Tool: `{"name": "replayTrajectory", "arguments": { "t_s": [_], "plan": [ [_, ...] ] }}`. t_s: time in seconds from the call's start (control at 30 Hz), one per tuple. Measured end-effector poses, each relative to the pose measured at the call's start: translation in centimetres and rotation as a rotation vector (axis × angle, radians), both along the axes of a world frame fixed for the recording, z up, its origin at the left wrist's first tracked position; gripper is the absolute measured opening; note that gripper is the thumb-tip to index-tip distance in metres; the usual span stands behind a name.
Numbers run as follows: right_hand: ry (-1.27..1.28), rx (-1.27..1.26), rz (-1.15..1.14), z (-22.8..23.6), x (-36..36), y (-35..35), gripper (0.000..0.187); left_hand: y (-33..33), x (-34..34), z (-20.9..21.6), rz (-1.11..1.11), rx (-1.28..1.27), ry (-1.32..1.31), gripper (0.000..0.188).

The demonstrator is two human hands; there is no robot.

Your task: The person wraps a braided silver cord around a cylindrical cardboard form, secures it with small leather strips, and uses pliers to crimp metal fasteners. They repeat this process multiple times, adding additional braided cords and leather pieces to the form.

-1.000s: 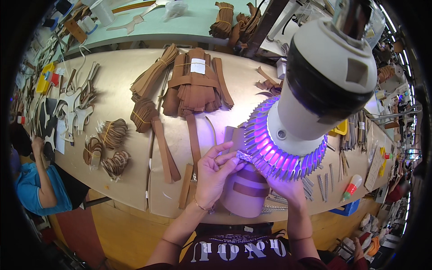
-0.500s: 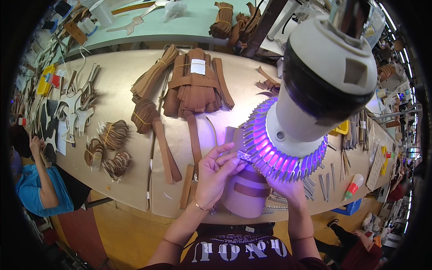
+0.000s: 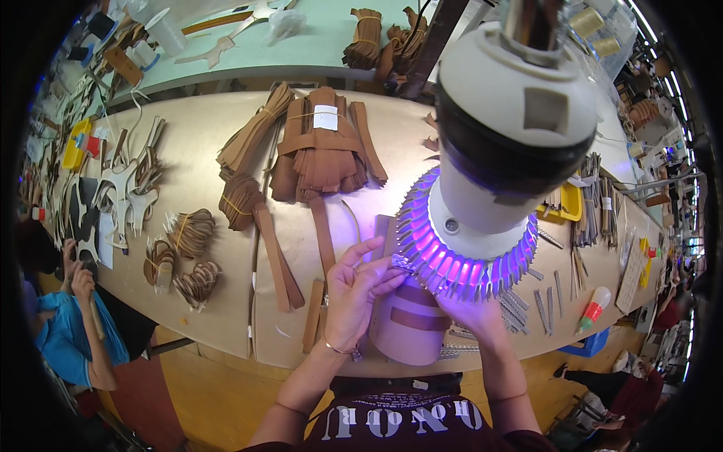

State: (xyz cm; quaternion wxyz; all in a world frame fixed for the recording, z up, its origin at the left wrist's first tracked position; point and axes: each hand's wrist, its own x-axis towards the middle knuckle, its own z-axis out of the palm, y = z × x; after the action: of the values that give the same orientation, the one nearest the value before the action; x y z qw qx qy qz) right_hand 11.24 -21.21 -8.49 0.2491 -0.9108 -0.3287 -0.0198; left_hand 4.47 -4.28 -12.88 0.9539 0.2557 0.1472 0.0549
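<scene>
My left hand (image 3: pixel 359 290) is closed, thumb and fingertips pinching the end of a small patterned strip (image 3: pixel 401 262) that looks braided, tinted violet by the lamp. The strip's other end is hidden. Above both hands hangs a grey and black lamp (image 3: pixel 512 143), its finned ring glowing violet. Its rim covers the fingers of my right hand (image 3: pixel 473 313), so what they hold cannot be made out. Between my forearms stands a tan rounded block (image 3: pixel 407 348) with a dark brown band (image 3: pixel 418 316) across it, just below the fingertips.
Bundled brown leather strips (image 3: pixel 320 151) lie at the table's middle. Coiled strap bundles (image 3: pixel 190 233) sit to the left. Braided strips (image 3: pixel 516 309), a red-and-white bottle (image 3: pixel 595 309) and a yellow tray (image 3: pixel 566 202) are on the right. A person in blue (image 3: pixel 79 331) works at the far left.
The lamp appears shifted left and slightly down in the view. My left hand keeps its pinch on the strip, nearly in place. The person in blue has raised their hands.
</scene>
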Motion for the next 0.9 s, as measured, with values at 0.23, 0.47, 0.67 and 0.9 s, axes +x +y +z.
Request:
{"name": "replayTrajectory", "arguments": {
  "t_s": [0.23, 0.47, 0.67, 0.9],
  "plan": [
    [0.203, 0.221, -0.111, 0.8, -0.1, 1.0, 0.021, 0.4, 0.6, 0.5, -0.022, 0.124, 0.152, 0.036],
    [0.052, 0.213, -0.072, 1.2, 0.1, 1.4, 0.018, 0.5, 0.7, 0.7, -0.04, 0.212, 0.127, 0.04],
    [0.112, 0.264, -0.056, 1.5, -0.1, 1.3, 0.019, 0.3, 1.4, 0.2, -0.039, 0.434, 0.193, 0.037],
    [0.329, 0.237, -0.057, 1.5, -0.3, -0.1, 0.032, -0.3, 1.5, -1.2, 0.018, 0.413, 0.158, 0.022]
  ]
}}
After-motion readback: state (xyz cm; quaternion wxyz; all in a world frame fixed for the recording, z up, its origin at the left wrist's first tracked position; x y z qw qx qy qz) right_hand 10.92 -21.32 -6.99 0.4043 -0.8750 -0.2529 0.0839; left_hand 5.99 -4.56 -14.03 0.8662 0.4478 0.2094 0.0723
